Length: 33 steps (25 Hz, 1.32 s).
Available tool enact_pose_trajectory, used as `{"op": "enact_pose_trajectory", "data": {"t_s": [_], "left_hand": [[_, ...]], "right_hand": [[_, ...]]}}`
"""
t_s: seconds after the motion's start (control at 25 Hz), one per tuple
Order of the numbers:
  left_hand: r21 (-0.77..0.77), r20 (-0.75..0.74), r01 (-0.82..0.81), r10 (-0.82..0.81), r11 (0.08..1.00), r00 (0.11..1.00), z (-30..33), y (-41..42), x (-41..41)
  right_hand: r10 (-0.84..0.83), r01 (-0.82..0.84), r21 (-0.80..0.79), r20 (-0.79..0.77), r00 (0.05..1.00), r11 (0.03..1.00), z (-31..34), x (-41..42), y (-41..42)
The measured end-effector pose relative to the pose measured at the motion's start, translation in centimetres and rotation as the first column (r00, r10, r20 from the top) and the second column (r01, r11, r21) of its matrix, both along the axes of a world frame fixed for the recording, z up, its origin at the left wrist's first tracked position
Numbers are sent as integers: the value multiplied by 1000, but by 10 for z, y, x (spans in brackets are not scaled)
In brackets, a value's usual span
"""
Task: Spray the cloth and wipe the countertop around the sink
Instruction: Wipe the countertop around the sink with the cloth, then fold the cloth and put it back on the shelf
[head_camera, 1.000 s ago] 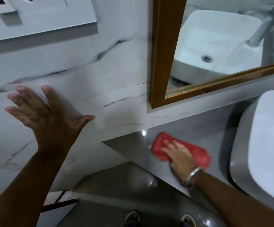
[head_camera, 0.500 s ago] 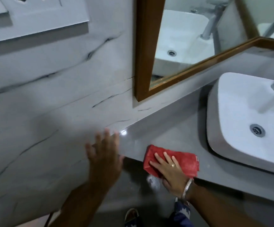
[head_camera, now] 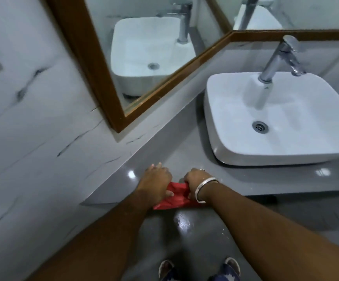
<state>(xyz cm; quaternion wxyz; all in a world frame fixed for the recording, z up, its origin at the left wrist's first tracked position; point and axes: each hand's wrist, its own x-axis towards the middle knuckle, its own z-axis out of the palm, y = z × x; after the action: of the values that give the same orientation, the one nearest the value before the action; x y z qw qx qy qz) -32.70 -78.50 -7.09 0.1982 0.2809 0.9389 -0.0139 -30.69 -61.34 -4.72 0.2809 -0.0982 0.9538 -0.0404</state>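
Observation:
The red cloth (head_camera: 174, 196) is bunched at the front edge of the grey countertop (head_camera: 176, 159), partly hanging over it. My left hand (head_camera: 156, 183) grips its left side and my right hand (head_camera: 198, 179), with a metal bangle on the wrist, grips its right side. Most of the cloth is hidden under both hands. The white vessel sink (head_camera: 282, 118) stands to the right on the counter, apart from the hands. No spray bottle is in view.
A chrome tap (head_camera: 280, 57) rises behind the sink. A wood-framed mirror (head_camera: 144, 47) hangs on the marble wall (head_camera: 42, 128) on the left. Below the counter edge lie the dark wet floor (head_camera: 184, 230) and my feet (head_camera: 199, 268).
My left hand came down from the wall and took hold of the cloth beside the right hand. The cloth went from flat under the right palm to bunched at the counter edge.

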Motion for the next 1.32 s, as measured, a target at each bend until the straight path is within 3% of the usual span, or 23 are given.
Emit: {"op": "enact_pose_trajectory", "data": {"t_s": [0.08,0.2,0.32,0.44,0.6,0.76,0.84,0.92,1.0,1.16,1.24,1.32], "left_hand": [[168,72,48,-61,985,996,21,18,4],[258,83,258,-288,931,954,46,98,11],[281,73,565,-605,776,793,49,226,59],[257,62,760,-795,597,604,44,361,139],[256,-44,894,-919,368,391,70,520,253],[342,-241,913,-919,222,314,95,650,313],[390,-162,898,-945,203,284,81,688,322],[163,-16,977,-990,136,140,54,701,321],[-83,39,994,-996,77,80,26,708,312],[-147,31,988,-999,37,42,31,722,305],[-198,-89,979,-996,45,28,70,734,308],[-151,-280,980,-956,131,85,130,762,314]], "right_hand": [[-111,111,-91,3,994,990,11,21,30],[-339,340,-190,40,940,921,33,81,107],[-546,557,-150,113,830,817,48,174,201],[-768,774,-99,100,633,625,58,291,292],[-924,922,-72,-81,374,379,82,433,400],[-910,978,-49,-379,170,203,84,503,488],[-940,983,-20,-296,167,181,61,510,514],[-967,967,73,-55,249,245,29,508,518],[-968,964,87,47,248,252,5,508,518],[-984,979,94,18,179,180,22,497,526],[-972,980,112,-155,179,163,66,488,537],[-884,978,148,-423,198,148,131,485,566]]}}
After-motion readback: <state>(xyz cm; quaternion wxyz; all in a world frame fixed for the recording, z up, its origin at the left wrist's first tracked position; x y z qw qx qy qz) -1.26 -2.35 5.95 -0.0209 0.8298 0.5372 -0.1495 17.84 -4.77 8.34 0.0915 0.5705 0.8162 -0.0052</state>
